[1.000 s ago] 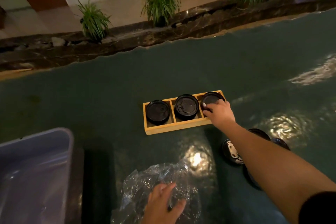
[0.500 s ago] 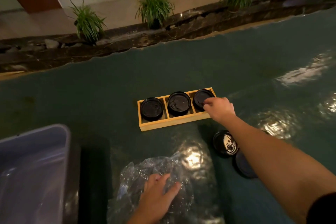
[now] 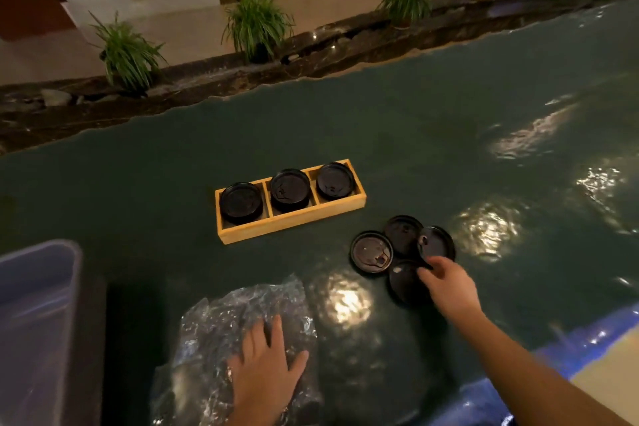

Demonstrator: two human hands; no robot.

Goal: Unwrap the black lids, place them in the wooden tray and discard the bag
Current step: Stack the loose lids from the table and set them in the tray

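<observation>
A wooden tray (image 3: 294,223) with three compartments lies mid-table, with black lids (image 3: 289,188) in each one. Several loose black lids (image 3: 371,251) sit clustered on the table right of the tray and nearer to me. My right hand (image 3: 447,285) reaches over the nearest loose lid (image 3: 404,282), thumb and forefinger at its far rim. The lid lies flat, and whether it is gripped is unclear. My left hand (image 3: 266,367) lies flat with spread fingers on the crumpled clear plastic bag (image 3: 224,332) at the near edge.
A grey-blue plastic bin (image 3: 38,318) stands at the near left. The dark green glossy table (image 3: 449,135) stretches far back and right. Beyond its far edge are a stone ledge and potted grasses (image 3: 257,22).
My right hand has left the tray's right compartment and pulled back to the loose lids. My left hand stays on the bag. The view has shifted, showing more of the loose lids.
</observation>
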